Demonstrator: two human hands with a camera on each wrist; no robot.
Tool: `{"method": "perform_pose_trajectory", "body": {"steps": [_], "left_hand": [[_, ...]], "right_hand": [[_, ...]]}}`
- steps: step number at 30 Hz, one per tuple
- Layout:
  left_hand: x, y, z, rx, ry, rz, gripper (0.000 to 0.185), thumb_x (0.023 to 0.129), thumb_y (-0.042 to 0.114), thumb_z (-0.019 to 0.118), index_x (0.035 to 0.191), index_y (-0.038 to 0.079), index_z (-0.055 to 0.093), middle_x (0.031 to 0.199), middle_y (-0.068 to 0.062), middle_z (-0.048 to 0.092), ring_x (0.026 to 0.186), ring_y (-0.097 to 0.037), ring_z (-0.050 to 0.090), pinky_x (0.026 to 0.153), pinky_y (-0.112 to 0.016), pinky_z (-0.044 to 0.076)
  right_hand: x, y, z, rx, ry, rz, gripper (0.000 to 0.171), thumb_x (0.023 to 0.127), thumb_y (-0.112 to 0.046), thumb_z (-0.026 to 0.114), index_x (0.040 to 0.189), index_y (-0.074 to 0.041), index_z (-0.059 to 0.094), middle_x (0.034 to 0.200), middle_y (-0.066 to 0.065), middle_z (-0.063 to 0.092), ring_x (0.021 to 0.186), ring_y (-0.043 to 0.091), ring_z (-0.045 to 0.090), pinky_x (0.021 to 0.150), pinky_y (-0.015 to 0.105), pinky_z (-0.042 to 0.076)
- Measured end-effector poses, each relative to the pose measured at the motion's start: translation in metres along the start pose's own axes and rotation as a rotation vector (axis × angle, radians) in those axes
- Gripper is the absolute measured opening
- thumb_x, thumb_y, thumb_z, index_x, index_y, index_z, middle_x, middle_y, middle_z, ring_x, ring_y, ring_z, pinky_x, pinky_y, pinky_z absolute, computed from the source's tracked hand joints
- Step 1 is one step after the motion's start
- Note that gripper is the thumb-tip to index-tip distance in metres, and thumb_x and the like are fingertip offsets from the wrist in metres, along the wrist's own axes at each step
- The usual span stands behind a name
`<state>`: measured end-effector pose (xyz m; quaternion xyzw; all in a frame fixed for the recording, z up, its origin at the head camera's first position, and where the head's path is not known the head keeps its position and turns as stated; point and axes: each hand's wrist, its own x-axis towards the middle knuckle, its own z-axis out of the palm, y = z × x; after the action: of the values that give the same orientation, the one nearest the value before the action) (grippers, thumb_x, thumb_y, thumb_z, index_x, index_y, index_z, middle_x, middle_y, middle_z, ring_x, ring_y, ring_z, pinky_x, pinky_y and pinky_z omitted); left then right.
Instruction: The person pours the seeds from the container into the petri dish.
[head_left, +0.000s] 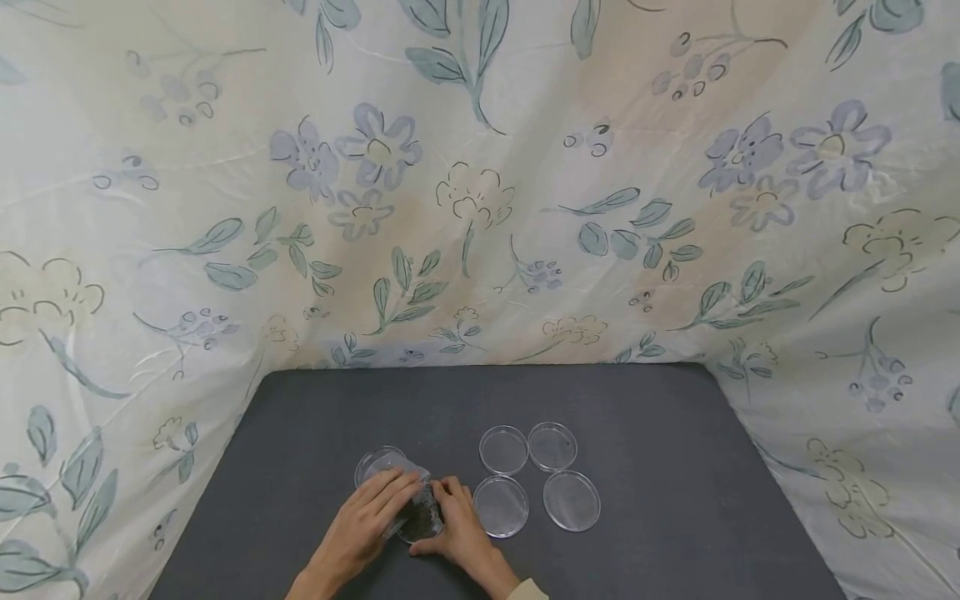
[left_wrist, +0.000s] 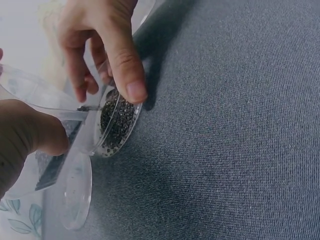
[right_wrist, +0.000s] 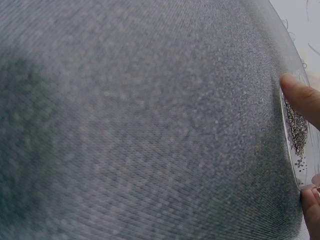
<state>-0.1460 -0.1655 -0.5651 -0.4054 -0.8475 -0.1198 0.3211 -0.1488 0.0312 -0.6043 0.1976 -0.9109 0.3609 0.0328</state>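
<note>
A shallow clear petri dish (left_wrist: 117, 122) holding dark seeds lies on the grey mat (head_left: 660, 433) near the front edge. My right hand (head_left: 459, 527) pinches its rim, thumb on the near side (left_wrist: 131, 75), fingers on the far side. My left hand (head_left: 371, 521) grips a clear plastic cup (left_wrist: 47, 107), tilted with its mouth over the dish; dark seeds lie inside the cup. In the right wrist view only the dish's seed-filled edge (right_wrist: 298, 131) and a fingertip (right_wrist: 302, 97) show at the far right.
Several empty clear dishes (head_left: 503, 450) (head_left: 572, 501) sit in a cluster right of my hands. Another empty dish (head_left: 372, 460) lies just behind the cup, also seen as the clear disc (left_wrist: 75, 192). Flowered cloth (head_left: 480, 208) walls the mat on three sides.
</note>
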Motion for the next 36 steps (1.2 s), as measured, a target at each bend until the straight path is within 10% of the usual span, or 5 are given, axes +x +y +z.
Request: {"method": "perform_pose_trajectory", "body": {"steps": [4, 13, 18, 23, 36], "left_hand": [[-0.003, 0.0, -0.001, -0.084, 0.0, -0.061, 0.037, 0.104, 0.002, 0.043, 0.134, 0.003, 0.064, 0.137, -0.01, 0.065, 0.124, -0.027, 0.057, 0.123, -0.021, 0.023], [-0.018, 0.005, -0.001, -0.227, 0.143, -0.474, 0.11, 0.039, -0.011, 0.095, 0.141, 0.004, 0.057, 0.134, -0.016, 0.063, 0.129, -0.019, 0.05, 0.121, -0.005, 0.019], [-0.033, 0.006, -0.008, -0.256, 0.246, -0.793, 0.111, 0.042, -0.006, 0.099, 0.143, 0.003, 0.055, 0.135, -0.023, 0.062, 0.128, 0.011, 0.044, 0.107, 0.005, 0.023], [-0.05, 0.005, -0.014, -0.191, 0.295, -1.029, 0.108, 0.047, 0.003, 0.102, 0.144, 0.005, 0.054, 0.133, -0.021, 0.064, 0.116, -0.015, 0.06, 0.099, 0.01, 0.024], [-0.086, 0.014, -0.012, -0.148, 0.399, -1.241, 0.1, 0.05, 0.002, 0.101, 0.139, -0.002, 0.056, 0.123, -0.025, 0.062, 0.109, 0.021, 0.037, 0.089, 0.011, 0.027]], "right_hand": [[0.0, -0.001, -0.001, 0.011, -0.005, -0.006, 0.096, 0.057, -0.038, 0.101, 0.134, 0.005, 0.062, 0.12, 0.005, 0.058, 0.101, 0.016, 0.05, 0.089, 0.031, 0.054], [0.0, -0.001, 0.0, 0.001, -0.011, 0.002, 0.094, 0.058, -0.038, 0.101, 0.133, 0.003, 0.063, 0.12, 0.004, 0.058, 0.101, 0.017, 0.05, 0.09, 0.031, 0.053], [0.0, -0.002, -0.001, -0.005, -0.018, 0.008, 0.095, 0.058, -0.039, 0.101, 0.135, 0.002, 0.062, 0.121, 0.004, 0.057, 0.102, 0.018, 0.05, 0.091, 0.032, 0.053], [0.0, -0.003, -0.001, 0.005, -0.018, 0.026, 0.094, 0.058, -0.036, 0.101, 0.135, 0.002, 0.062, 0.122, 0.003, 0.057, 0.106, 0.02, 0.051, 0.095, 0.033, 0.054], [0.002, -0.007, 0.002, -0.057, -0.001, 0.006, 0.096, 0.055, -0.033, 0.101, 0.133, 0.005, 0.062, 0.12, 0.005, 0.057, 0.107, 0.022, 0.052, 0.095, 0.033, 0.055]]}}
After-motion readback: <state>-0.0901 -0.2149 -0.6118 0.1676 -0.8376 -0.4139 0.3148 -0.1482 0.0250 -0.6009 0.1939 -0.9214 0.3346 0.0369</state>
